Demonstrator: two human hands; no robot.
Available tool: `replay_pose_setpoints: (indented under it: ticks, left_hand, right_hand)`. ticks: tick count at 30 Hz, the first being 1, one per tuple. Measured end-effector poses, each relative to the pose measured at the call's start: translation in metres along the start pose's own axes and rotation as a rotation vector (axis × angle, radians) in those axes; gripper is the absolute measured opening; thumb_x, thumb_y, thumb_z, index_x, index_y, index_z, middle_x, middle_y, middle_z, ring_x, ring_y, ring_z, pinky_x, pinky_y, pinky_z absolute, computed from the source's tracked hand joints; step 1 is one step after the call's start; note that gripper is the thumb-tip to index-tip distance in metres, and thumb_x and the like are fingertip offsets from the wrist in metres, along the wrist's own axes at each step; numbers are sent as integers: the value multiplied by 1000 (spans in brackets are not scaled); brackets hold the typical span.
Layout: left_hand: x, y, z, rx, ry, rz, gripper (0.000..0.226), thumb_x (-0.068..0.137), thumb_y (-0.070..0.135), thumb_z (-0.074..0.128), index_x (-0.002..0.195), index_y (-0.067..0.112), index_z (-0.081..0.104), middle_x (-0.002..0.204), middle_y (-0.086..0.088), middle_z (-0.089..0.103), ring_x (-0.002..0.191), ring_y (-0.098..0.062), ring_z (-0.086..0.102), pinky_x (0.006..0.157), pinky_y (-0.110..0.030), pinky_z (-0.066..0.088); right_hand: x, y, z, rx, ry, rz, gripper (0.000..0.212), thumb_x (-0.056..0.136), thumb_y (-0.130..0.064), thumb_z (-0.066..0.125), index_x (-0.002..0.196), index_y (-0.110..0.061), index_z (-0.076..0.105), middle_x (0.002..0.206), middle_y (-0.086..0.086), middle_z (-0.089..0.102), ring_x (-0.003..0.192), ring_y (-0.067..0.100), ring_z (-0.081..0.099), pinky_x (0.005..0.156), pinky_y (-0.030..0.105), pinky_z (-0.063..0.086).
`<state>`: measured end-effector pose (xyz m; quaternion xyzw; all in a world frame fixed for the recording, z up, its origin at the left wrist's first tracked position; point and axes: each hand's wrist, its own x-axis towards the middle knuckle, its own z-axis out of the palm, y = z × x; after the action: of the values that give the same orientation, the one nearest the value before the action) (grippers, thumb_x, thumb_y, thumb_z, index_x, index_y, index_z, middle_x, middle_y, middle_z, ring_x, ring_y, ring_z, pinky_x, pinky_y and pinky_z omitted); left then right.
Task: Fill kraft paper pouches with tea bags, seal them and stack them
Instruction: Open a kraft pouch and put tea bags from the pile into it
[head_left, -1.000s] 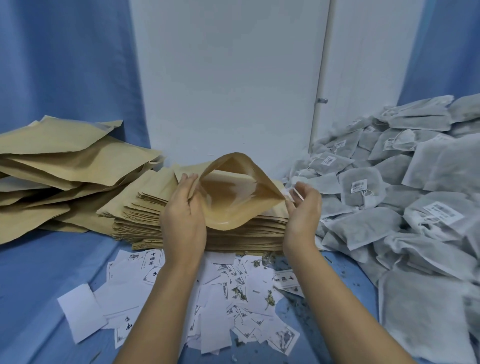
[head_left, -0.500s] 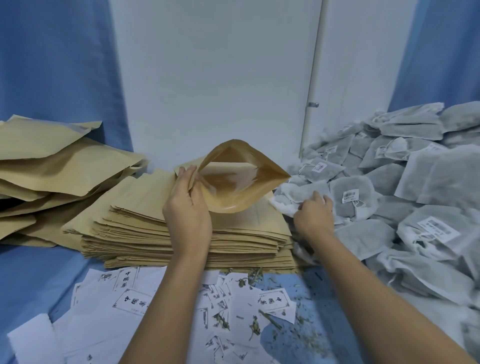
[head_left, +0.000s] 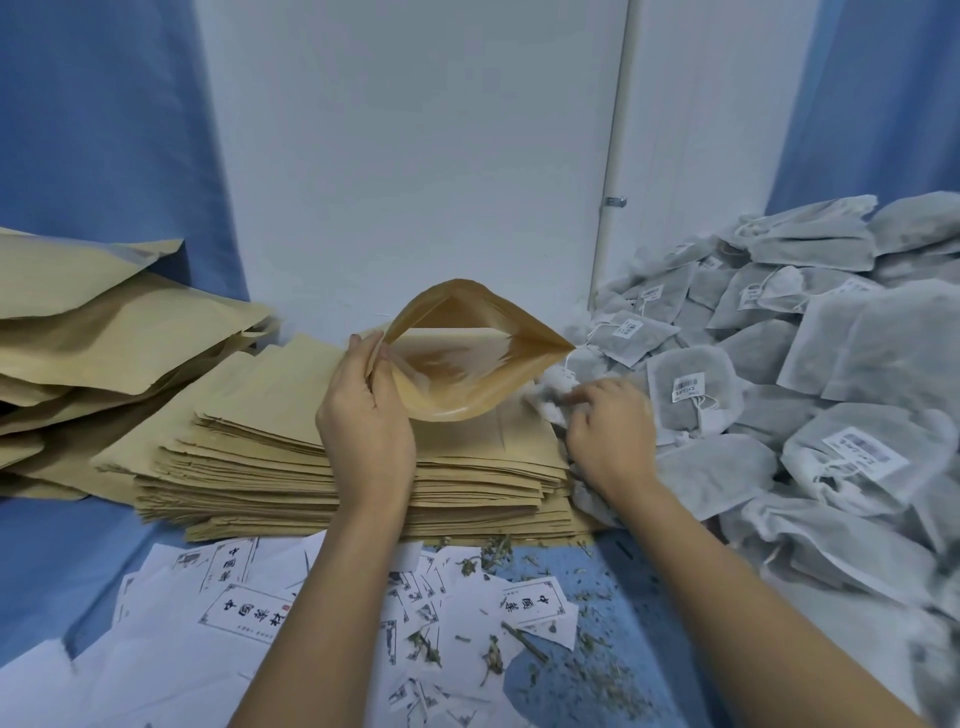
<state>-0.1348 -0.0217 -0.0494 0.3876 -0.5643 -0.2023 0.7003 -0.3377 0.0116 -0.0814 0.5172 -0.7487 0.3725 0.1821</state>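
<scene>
My left hand (head_left: 366, 415) pinches the left rim of an open kraft pouch (head_left: 457, 358), holding its mouth wide and facing me above a tall stack of flat empty pouches (head_left: 291, 457). Just right of the pouch, my right hand (head_left: 608, 426) grips a grey tea bag (head_left: 553, 397) at the near edge of the big tea bag pile (head_left: 810, 374); the bag is blurred. The pouch's inside looks bare.
Filled kraft pouches (head_left: 104, 332) lie stacked at the far left. White printed labels (head_left: 249, 613) and loose tea crumbs (head_left: 597, 670) litter the blue cloth in front. A white wall with a pipe (head_left: 613, 156) stands behind.
My right hand let go of the pouch's right rim, moved right to the tea bag pile and took hold of a bag. My left hand kept the pouch open.
</scene>
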Motion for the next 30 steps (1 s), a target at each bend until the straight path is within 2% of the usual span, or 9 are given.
replay_pose_setpoints:
  ticks: [3, 5, 7, 12, 16, 21, 25, 27, 30]
  left_hand:
    - [0, 1, 0, -2, -1, -8, 28, 98, 14, 46, 120, 6, 63, 119, -7, 65, 120, -22, 54, 98, -23, 37]
    - [1, 1, 0, 0, 1, -8, 28, 98, 15, 46, 119, 7, 63, 119, -7, 65, 120, -22, 54, 98, -23, 37]
    - [3, 0, 0, 6, 2, -10, 28, 99, 16, 45, 118, 8, 64, 118, -7, 65, 120, -23, 54, 98, -25, 37]
    - [5, -2, -2, 15, 15, -11, 28, 99, 16, 45, 118, 8, 64, 120, -8, 65, 121, -22, 54, 100, -28, 39]
    - [5, 0, -4, 0, 40, -1, 28, 99, 16, 45, 118, 9, 64, 119, -7, 65, 120, -21, 54, 96, -18, 37]
    - [10, 12, -11, -42, 124, 47, 29, 98, 12, 45, 119, 3, 63, 120, -4, 63, 118, -16, 54, 92, -4, 34]
    - [12, 19, -19, -64, 137, 96, 30, 97, 6, 44, 121, 0, 61, 126, -14, 60, 122, -13, 50, 93, -1, 34]
    - [13, 20, -22, -56, 135, 103, 30, 97, 5, 43, 121, -1, 61, 123, -16, 62, 123, -25, 52, 98, -14, 38]
    - [15, 18, -24, -41, 140, 99, 30, 97, 5, 43, 120, -1, 61, 120, -17, 63, 124, -33, 51, 98, -27, 37]
  right_hand:
    - [-5, -4, 0, 133, -133, 4, 34, 73, -18, 36, 78, -4, 67, 95, 8, 68, 98, 27, 55, 90, 38, 42]
    - [-4, -2, 4, 137, -159, 45, 28, 79, -13, 42, 80, -3, 69, 124, 12, 62, 115, 28, 52, 97, 37, 41]
    - [-5, 2, 8, 20, -170, 24, 25, 82, -4, 50, 91, -5, 73, 151, 10, 37, 136, 26, 36, 109, 35, 31]
    - [-11, 12, 13, -312, -437, -117, 40, 95, -27, 45, 134, -33, 52, 161, 2, -9, 147, 23, -7, 118, 46, 5]
    - [-8, 10, 10, -327, -504, -60, 49, 95, -21, 44, 144, -18, 36, 160, 3, -14, 147, 26, -1, 117, 49, 10]
    - [-1, -6, -6, 306, -140, 48, 55, 91, -6, 47, 145, -14, 38, 157, 5, 20, 138, 22, 30, 106, 29, 30]
    - [0, -27, -26, 869, 55, 178, 44, 89, -7, 41, 127, -18, 60, 105, -16, 63, 86, -14, 56, 82, 9, 45]
    - [-1, -38, -34, 1141, 20, 288, 39, 93, -6, 34, 103, -14, 71, 62, -11, 56, 55, -2, 50, 67, 22, 54]
    - [-4, -53, -45, 1352, -226, 412, 50, 94, -15, 29, 70, -6, 72, 65, 11, 63, 63, 10, 53, 52, 26, 53]
